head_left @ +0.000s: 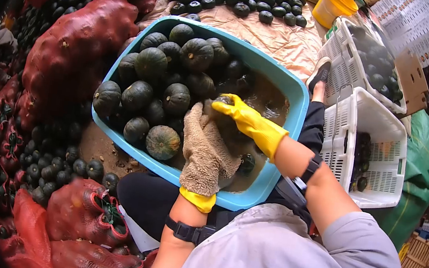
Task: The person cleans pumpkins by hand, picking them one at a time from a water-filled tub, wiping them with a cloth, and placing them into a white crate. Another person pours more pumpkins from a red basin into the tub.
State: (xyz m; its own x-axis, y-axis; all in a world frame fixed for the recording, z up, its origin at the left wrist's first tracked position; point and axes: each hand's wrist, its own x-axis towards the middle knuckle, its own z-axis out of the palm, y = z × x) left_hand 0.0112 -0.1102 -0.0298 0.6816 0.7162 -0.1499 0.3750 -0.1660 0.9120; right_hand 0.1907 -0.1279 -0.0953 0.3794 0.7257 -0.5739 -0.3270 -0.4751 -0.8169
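Observation:
My right hand (243, 117), in a yellow rubber glove, has its fingers curled round a small dark green pumpkin (223, 101) over the muddy water (235, 139). A nubby brown cloth (206, 154) covers my left hand (201, 159), with a yellow glove cuff showing at the wrist. The cloth rests against the pumpkin from the left, and the fingers beneath it are hidden. Both hands are inside a blue plastic tub (297, 104). Dark green pumpkins (151, 63) are heaped in the tub's left half, and one pumpkin (247, 163) sits partly in the water near my left hand.
Red mesh sacks (78, 47) and loose pumpkins lie along the left. Many pumpkins (240, 9) cover a sheet (258, 37) beyond the tub. At right stand white plastic crates (378, 149) holding pumpkins, a yellow bucket (334, 7) and a green sack (425, 160).

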